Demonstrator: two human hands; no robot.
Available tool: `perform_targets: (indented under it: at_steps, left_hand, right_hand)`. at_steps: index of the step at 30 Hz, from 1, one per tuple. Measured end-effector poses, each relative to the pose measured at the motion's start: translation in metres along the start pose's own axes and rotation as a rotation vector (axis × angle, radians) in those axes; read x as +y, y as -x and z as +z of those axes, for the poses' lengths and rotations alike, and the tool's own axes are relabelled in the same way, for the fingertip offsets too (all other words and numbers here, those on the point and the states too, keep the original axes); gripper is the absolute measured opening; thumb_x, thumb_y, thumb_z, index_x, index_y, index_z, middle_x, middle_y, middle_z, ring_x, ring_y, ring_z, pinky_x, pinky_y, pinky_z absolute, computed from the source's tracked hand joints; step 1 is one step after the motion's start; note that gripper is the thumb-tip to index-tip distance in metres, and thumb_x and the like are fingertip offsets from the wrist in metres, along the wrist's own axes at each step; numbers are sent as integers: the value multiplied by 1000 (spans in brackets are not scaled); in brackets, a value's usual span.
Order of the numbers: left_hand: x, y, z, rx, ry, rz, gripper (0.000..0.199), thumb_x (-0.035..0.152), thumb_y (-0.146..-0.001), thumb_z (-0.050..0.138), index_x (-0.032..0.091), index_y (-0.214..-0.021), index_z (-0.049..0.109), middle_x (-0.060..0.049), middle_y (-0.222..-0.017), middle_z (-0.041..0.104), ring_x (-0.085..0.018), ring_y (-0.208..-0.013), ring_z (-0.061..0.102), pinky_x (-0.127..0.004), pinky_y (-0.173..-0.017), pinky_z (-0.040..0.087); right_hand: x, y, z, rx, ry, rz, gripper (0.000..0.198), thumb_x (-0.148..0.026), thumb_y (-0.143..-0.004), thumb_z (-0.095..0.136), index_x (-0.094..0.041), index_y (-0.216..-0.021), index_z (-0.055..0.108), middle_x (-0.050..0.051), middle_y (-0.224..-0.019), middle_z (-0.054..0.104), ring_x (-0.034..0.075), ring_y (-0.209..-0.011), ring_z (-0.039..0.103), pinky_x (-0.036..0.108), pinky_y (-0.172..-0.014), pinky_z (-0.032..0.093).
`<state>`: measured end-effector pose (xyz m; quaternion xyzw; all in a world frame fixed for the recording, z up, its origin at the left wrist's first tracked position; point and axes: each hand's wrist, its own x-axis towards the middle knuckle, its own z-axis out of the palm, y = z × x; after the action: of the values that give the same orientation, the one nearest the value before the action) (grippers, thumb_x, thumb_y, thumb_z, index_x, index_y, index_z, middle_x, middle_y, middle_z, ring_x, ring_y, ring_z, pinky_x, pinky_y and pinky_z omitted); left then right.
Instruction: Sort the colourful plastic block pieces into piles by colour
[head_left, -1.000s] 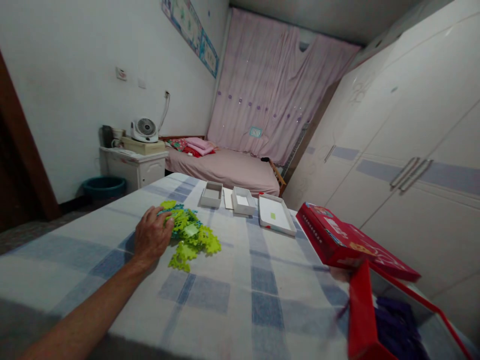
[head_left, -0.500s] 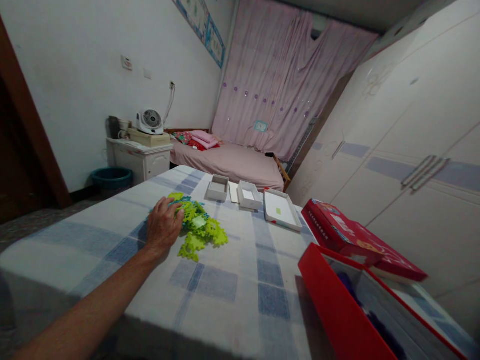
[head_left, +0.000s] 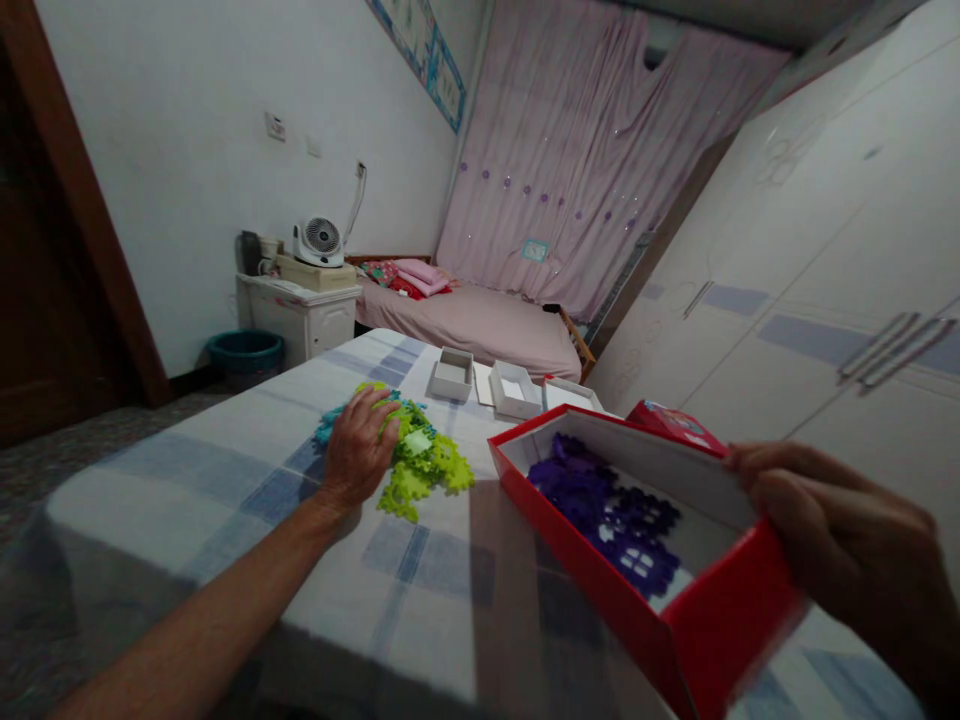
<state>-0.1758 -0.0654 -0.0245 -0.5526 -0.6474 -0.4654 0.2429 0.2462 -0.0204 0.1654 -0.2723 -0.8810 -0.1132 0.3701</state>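
Checked cloth (head_left: 202, 460); red box (head_left: 600, 585), long axis toward far left, clamped in right grip (head_left: 847, 530)

no readable text, print on rear red box (head_left: 681, 426) unclear

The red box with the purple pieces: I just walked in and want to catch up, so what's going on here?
A person's right hand grips the near end of an open red box, with purple pieces inside it. Their left hand lies on a loose pile of yellow-green pieces and teal pieces on the checked tablecloth. Farther back stand small open boxes, and another red box is partly hidden behind the held one.
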Motion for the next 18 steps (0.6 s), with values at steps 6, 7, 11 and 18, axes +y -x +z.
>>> perform_targets:
  at_steps: [6,7,11,18]
  left_hand:
    - [13,1,-4,-74,126,93,34,30,-95,34,16,-110,62,-11,-123,60,-24,-128,45,-47,-111,35]
    - [14,1,-5,-94,141,97,35,31,-95,33,17,-111,61,-11,-124,59,-24,-128,45,-47,-111,35]
    - [17,3,-6,-171,216,133,43,42,-96,31,19,-120,59,-10,-130,58,-24,-130,45,-47,-111,34]
    - [23,6,-6,-277,352,220,67,63,-90,35,18,-138,46,-15,-141,49,-27,-133,43,-45,-112,33]
  right_hand:
    - [-44,-108,19,-243,-71,-340,40,-28,-96,42,-19,-57,50,5,-72,59,10,-58,54,26,-55,39]
    - [-48,-119,22,-277,-75,-383,41,-29,-96,41,-18,-58,51,5,-71,58,10,-58,53,26,-55,39]
    - [-69,-155,39,-359,-52,-555,48,-35,-98,37,-18,-55,51,3,-66,53,9,-56,47,26,-56,36]
    - [-106,-191,70,-396,11,-717,46,-35,-97,41,-17,-56,54,1,-66,55,10,-62,51,26,-63,39]
